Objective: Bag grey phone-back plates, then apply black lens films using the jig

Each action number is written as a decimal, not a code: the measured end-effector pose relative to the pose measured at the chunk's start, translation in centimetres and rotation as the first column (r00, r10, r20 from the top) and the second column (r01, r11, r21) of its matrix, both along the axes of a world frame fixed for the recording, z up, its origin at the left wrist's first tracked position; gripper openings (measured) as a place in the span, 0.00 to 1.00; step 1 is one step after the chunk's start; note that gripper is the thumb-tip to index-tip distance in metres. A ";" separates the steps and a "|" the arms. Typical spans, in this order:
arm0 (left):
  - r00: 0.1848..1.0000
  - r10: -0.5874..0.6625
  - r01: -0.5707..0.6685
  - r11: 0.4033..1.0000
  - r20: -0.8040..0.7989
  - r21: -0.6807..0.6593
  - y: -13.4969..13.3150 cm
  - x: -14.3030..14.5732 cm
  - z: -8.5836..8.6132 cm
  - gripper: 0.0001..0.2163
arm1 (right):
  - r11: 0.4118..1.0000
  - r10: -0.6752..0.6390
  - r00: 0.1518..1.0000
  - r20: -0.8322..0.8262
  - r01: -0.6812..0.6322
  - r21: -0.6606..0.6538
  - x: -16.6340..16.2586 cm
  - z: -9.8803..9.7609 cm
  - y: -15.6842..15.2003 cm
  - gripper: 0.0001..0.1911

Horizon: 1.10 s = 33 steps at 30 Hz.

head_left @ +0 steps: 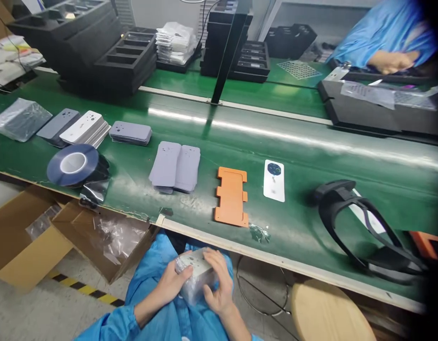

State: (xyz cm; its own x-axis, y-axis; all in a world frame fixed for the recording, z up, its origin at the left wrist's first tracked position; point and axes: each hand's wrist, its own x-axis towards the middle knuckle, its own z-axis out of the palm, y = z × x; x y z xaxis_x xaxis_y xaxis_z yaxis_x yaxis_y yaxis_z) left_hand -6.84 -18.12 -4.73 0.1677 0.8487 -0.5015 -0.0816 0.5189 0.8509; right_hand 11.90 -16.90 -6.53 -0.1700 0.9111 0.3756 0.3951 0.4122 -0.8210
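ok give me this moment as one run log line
left hand: holding wrapped stack | right hand: touching wrapped stack | place: above lap | green bench: orange tray

Wrapped pack (195,289): R side partly hidden by the person's R-hand grip (219,284); L-hand grip (172,282) covers its L edge, underside out of sight. Co-worker's hands (392,61) blurry, head cut off at top; can't tell what's handled. Stool (328,312) cut off at btm, orange frame (418,242) lost in dark R edge. Black visor (392,267) hides pt of a white card (368,218). Print on clear bag (368,94) too small to read.
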 end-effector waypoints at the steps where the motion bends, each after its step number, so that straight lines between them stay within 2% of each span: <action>1: 1.000 0.002 -0.002 1.000 -0.007 -0.009 -0.3 -0.1 -0.2 0.34 | 1.000 0.031 0.996 0.079 -0.031 0.002 1.2 -0.9 -0.4 0.37; 4: 0.999 0.007 -0.007 1.000 -0.037 -0.003 -0.8 -0.3 -0.5 0.34 | 0.992 0.109 0.965 0.239 -0.090 -0.089 3.9 -3.3 -1.8 0.54; 7: 0.997 0.026 -0.025 1.000 -0.070 0.010 -0.9 -0.4 -0.4 0.32 | 0.981 0.125 0.937 0.326 -0.067 -0.182 5.0 -4.3 -2.7 0.64; 11: 0.992 0.067 -0.065 0.998 -0.107 0.022 -1.1 -0.4 -0.3 0.30 | 0.970 0.123 0.937 0.327 -0.043 -0.241 4.5 -4.2 -2.7 0.70; 13: 0.991 0.071 -0.067 0.997 -0.118 0.041 -1.4 -0.5 -0.2 0.29 | 0.975 0.127 0.947 0.294 -0.064 -0.214 4.1 -3.9 -2.7 0.69; 17: 0.986 0.057 -0.039 0.992 -0.157 0.117 -2.2 -1.3 1.2 0.28 | 0.995 0.090 0.965 0.246 -0.075 -0.073 3.2 -2.2 -3.1 0.64; 21: 0.990 0.027 -0.004 0.987 -0.138 0.159 -2.5 -2.2 4.2 0.27 | 0.997 -0.032 0.976 0.216 0.016 0.077 2.2 0.9 -3.9 0.61; 25: 0.998 0.054 -0.047 0.988 -0.042 0.144 -2.2 -2.7 7.2 0.30 | 0.977 -0.125 0.975 0.182 0.088 0.196 1.5 4.0 -4.1 0.62; 30: 0.999 0.032 -0.032 0.983 -0.002 0.182 -1.6 -3.3 10.0 0.34 | 0.944 -0.197 0.971 0.133 0.151 0.292 1.0 6.7 -3.4 0.59; 33: 1.000 -0.005 0.005 0.977 -0.002 0.213 -1.2 -3.9 11.6 0.44 | 0.952 -0.217 0.975 0.046 0.201 0.231 0.2 7.1 -3.0 0.59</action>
